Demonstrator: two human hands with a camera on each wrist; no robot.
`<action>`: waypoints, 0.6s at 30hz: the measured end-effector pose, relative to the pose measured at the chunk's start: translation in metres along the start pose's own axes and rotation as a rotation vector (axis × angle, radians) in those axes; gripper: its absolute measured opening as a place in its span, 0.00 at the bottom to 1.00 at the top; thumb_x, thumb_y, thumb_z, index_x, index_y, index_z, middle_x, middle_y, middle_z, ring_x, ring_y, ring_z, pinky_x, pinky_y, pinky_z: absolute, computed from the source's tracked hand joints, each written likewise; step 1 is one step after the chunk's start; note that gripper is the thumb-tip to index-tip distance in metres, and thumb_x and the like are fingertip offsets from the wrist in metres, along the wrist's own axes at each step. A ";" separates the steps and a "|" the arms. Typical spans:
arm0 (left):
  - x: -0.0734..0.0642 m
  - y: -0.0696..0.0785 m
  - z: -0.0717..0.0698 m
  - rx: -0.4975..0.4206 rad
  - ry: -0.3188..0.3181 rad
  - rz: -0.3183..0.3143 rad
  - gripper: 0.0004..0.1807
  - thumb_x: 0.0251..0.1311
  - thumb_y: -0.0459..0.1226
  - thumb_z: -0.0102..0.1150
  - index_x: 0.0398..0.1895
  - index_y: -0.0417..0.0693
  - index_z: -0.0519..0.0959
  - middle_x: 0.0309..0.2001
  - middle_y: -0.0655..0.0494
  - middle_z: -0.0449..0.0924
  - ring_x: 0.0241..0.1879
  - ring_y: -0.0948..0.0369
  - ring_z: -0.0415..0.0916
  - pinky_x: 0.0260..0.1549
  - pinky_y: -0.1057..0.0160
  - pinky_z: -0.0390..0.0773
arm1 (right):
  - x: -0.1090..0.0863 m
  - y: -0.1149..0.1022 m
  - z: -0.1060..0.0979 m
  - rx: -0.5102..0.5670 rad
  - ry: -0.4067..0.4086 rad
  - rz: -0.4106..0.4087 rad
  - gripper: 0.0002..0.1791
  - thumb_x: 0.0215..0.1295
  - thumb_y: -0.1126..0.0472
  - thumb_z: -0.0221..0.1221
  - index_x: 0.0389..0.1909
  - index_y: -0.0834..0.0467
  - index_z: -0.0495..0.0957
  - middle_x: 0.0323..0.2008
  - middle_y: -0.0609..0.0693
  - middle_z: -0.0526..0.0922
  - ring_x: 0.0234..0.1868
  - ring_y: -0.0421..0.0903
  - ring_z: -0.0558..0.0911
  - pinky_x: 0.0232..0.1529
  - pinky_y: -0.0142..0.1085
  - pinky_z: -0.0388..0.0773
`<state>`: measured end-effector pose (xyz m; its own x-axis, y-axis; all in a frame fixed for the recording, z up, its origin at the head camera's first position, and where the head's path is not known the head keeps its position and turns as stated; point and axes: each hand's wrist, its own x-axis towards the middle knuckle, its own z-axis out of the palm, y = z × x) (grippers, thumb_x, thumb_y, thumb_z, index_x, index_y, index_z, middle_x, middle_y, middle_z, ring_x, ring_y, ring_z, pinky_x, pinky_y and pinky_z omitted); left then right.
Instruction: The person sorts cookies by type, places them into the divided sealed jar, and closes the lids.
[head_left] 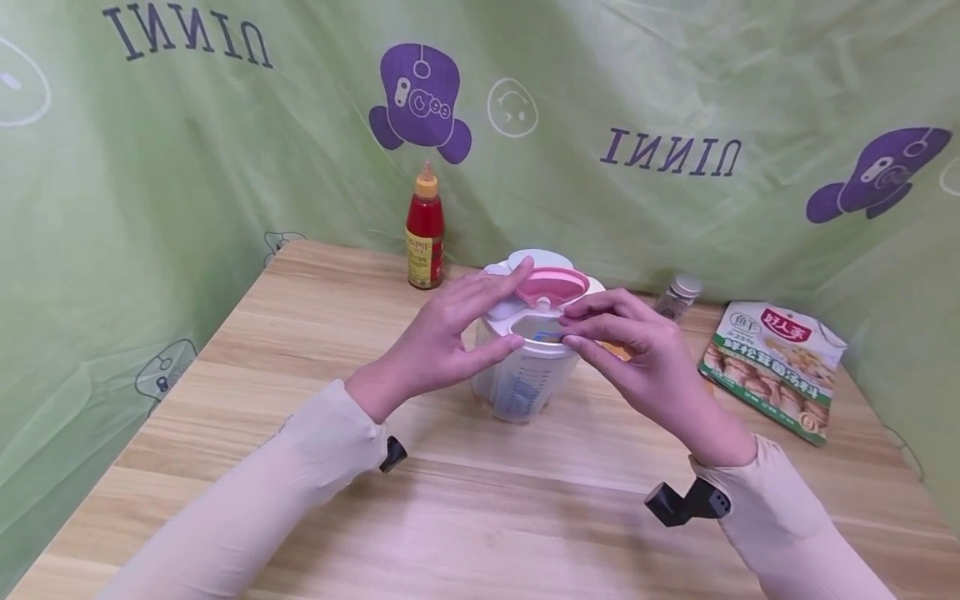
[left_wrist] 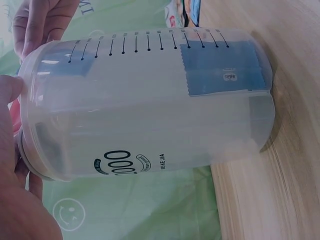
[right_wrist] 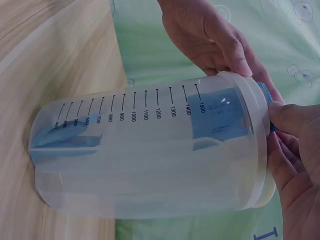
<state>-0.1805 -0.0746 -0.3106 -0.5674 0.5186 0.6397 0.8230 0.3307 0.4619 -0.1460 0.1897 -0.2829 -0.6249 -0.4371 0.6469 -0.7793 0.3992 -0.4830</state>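
A translucent plastic storage jar [head_left: 517, 383] with measuring marks stands upright on the table, its pink flap [head_left: 551, 285] flipped up. My left hand [head_left: 457, 329] rests across the lid, fingers extended beside the flap and thumb touching the near rim. From the other side, my right hand [head_left: 637, 342] pinches the top of a blue packet [right_wrist: 220, 117] at the opening. Most of that packet hangs inside the jar, seen through the wall in the right wrist view. Another blue packet [left_wrist: 225, 70] lies at the jar's bottom.
A red sauce bottle [head_left: 425, 233] with a yellow cap stands at the back. Right of the jar are a small grey-capped jar [head_left: 678, 297] and a white-green food pouch [head_left: 776, 367]. Something orange [head_left: 618, 351] shows partly behind my right hand. Green printed cloth [head_left: 570, 200] hangs behind the table.
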 end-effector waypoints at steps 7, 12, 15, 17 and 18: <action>0.000 0.000 -0.001 0.007 -0.006 -0.014 0.43 0.65 0.42 0.69 0.82 0.47 0.61 0.69 0.51 0.80 0.74 0.55 0.72 0.81 0.51 0.64 | -0.001 0.002 0.001 -0.002 -0.026 -0.035 0.15 0.54 0.82 0.70 0.39 0.63 0.90 0.49 0.57 0.84 0.54 0.34 0.82 0.55 0.18 0.79; 0.001 0.000 -0.002 0.004 -0.013 -0.018 0.43 0.65 0.42 0.69 0.82 0.49 0.61 0.71 0.51 0.79 0.75 0.55 0.71 0.81 0.50 0.64 | -0.001 0.002 0.001 -0.007 -0.044 -0.051 0.17 0.54 0.83 0.69 0.42 0.64 0.90 0.51 0.58 0.83 0.55 0.34 0.83 0.56 0.18 0.79; 0.001 0.000 -0.002 0.003 -0.009 -0.012 0.43 0.65 0.42 0.69 0.82 0.49 0.61 0.71 0.51 0.79 0.74 0.55 0.72 0.80 0.50 0.65 | -0.002 0.002 0.002 -0.012 -0.053 -0.055 0.19 0.55 0.83 0.68 0.45 0.64 0.89 0.52 0.58 0.83 0.56 0.34 0.83 0.57 0.18 0.79; 0.001 -0.001 -0.002 0.000 -0.006 -0.008 0.43 0.65 0.41 0.69 0.82 0.49 0.61 0.70 0.52 0.79 0.74 0.55 0.72 0.79 0.51 0.66 | -0.003 0.001 0.001 -0.013 -0.055 -0.057 0.20 0.55 0.83 0.68 0.46 0.64 0.89 0.52 0.58 0.82 0.56 0.34 0.83 0.58 0.19 0.79; 0.001 -0.001 -0.001 -0.001 -0.004 -0.004 0.43 0.65 0.41 0.69 0.82 0.49 0.61 0.70 0.52 0.80 0.74 0.55 0.72 0.79 0.51 0.66 | -0.003 0.001 0.001 -0.017 -0.054 -0.059 0.20 0.55 0.83 0.67 0.47 0.64 0.89 0.52 0.58 0.82 0.56 0.35 0.82 0.58 0.19 0.79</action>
<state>-0.1819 -0.0754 -0.3096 -0.5705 0.5206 0.6352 0.8207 0.3323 0.4647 -0.1452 0.1904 -0.2861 -0.5797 -0.5032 0.6409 -0.8144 0.3844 -0.4347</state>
